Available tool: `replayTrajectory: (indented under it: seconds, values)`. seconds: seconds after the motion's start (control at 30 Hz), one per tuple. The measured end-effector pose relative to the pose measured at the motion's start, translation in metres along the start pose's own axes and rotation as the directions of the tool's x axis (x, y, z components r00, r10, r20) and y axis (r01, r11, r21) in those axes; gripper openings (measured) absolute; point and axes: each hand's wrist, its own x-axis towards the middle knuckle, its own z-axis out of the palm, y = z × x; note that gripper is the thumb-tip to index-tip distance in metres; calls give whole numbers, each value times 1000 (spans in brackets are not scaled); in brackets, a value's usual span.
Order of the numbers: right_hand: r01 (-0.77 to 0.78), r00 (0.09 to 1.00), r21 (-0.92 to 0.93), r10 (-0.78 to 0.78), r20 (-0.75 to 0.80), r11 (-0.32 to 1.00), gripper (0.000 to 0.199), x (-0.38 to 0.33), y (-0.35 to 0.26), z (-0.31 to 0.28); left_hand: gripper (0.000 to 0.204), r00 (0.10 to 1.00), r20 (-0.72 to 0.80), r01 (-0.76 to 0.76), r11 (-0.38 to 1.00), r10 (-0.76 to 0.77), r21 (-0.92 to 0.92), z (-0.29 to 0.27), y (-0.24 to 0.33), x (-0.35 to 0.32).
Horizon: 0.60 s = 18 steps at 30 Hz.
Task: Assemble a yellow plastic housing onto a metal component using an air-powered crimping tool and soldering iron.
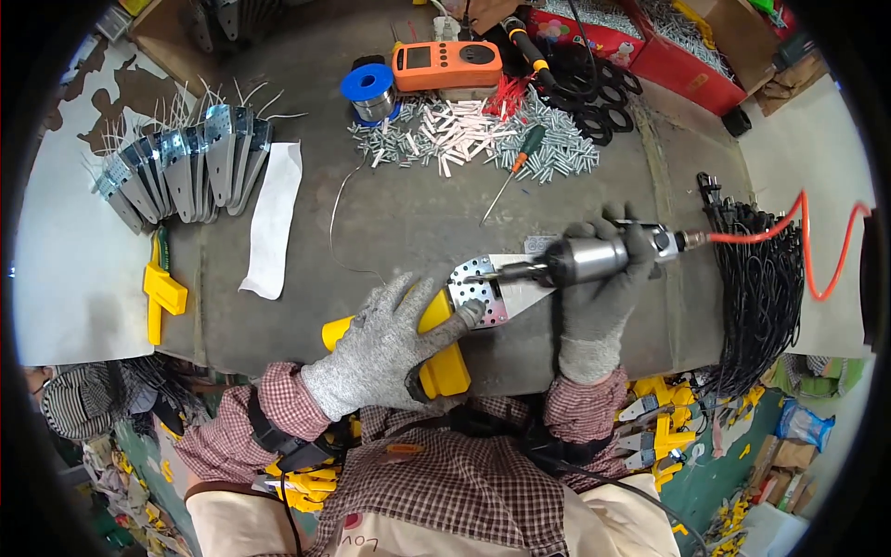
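In a grey knit glove, my left hand [379, 342] is closed over a yellow plastic handle [452, 373], its fingertips pressing at the edge of a perforated metal plate [486, 304] fixed at the handle's end. A pale flat blade [527, 295] runs from under that plate to the right. My gloved right hand [601, 311] wraps round a silver air screwdriver [587, 261] lying nearly level. The tool's bit reaches left over the plate; whether it touches a screw I cannot tell. An orange-red air hose [742, 239] leaves the tool's rear.
Beyond my hands lie a loose screwdriver [512, 182], a heap of screws [566, 148], a solder spool [369, 91] and an orange multimeter [447, 65]. Metal blades with wires [190, 162] fan out at left, near a yellow handle [165, 292]. Black power cords [756, 288] are bundled at right.
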Motion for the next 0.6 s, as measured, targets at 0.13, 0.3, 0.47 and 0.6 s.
replayTrajectory:
  seconds: [0.13,0.3,0.47,0.6]
  values:
    - [-133,989,290,106,106,948,32,2,-17,-32,122,998,-27,48,997,-49,-57,5,-2,-3]
    - [-194,977,276,162,137,941,30,-1,-12,-32,127,998,13,69,997,-69,-19,4,2,0]
    - [-208,972,263,169,161,942,32,-2,-10,-32,127,998,-6,56,998,-57,-28,5,3,1]
    - [-84,994,64,79,70,994,35,-11,-4,-21,115,995,55,85,996,-86,31,-4,11,3]
